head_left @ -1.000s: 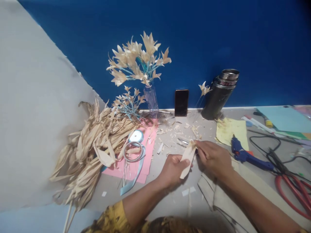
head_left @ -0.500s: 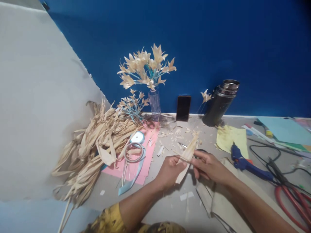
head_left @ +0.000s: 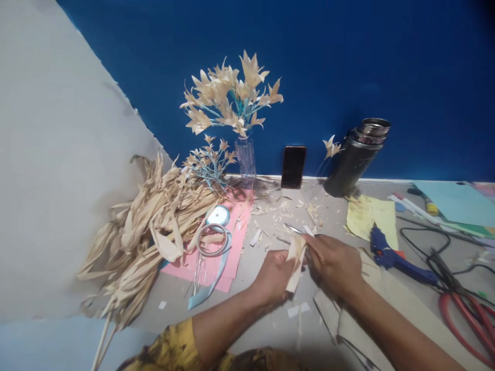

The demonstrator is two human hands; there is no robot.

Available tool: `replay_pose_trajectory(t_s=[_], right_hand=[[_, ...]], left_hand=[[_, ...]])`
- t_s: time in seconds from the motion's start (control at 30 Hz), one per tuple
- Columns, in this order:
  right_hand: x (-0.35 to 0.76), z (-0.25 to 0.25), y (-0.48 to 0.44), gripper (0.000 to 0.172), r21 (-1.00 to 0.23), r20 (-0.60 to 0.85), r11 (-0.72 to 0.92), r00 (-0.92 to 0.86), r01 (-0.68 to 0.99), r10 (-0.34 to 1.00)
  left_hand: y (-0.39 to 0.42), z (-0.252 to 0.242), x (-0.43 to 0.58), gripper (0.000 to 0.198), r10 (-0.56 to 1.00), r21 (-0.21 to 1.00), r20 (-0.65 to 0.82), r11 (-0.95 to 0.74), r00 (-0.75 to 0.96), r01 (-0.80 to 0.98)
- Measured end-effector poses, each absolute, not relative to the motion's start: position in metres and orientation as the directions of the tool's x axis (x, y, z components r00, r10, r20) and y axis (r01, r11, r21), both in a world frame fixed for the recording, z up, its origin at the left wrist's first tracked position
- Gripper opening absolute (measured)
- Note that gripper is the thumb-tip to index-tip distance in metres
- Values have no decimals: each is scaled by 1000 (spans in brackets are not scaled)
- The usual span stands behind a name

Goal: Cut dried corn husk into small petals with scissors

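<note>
left hand (head_left: 274,275) is pinching folded-looking corn-husk strip (head_left: 296,265), lower centre | right hand (head_left: 334,263) is curling at its upper right edge, grip unclear | change: upright tip is no longer showing, probably shaping by folding | metal blade (head_left: 294,228) is lying just behind; husk pile (head_left: 168,247) is filling left

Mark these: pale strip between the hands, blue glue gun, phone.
Pale strip (head_left: 297,258): head view, on its middle stretch.
Blue glue gun (head_left: 410,270): head view, on its handle.
Phone (head_left: 293,167): head view, on its dark screen.
</note>
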State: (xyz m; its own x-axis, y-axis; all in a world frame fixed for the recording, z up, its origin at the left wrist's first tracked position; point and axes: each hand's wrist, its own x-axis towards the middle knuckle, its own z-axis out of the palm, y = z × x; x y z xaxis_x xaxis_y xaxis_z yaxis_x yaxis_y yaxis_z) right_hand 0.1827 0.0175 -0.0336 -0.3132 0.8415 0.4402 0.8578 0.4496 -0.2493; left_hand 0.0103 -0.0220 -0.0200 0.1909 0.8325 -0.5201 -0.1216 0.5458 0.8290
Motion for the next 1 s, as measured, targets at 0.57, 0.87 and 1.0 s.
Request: replay_pose_trajectory(t_s=[0.57, 0.87, 1.0], right_hand=[[153, -8, -4, 25, -919, 7, 84, -197, 386, 980], [168, -12, 4, 37, -832, 115, 175, -145, 526, 983], [189, -4, 15, 36, -784, 151, 170, -82, 597, 985]], left_hand=[[-10, -28, 4, 40, 953, 705, -251, 302, 172, -642], [3, -28, -14, 33, 952, 908, -298, 262, -64, -327], [7, -23, -31, 33, 945, 924, -299, 253, -131, -287]])
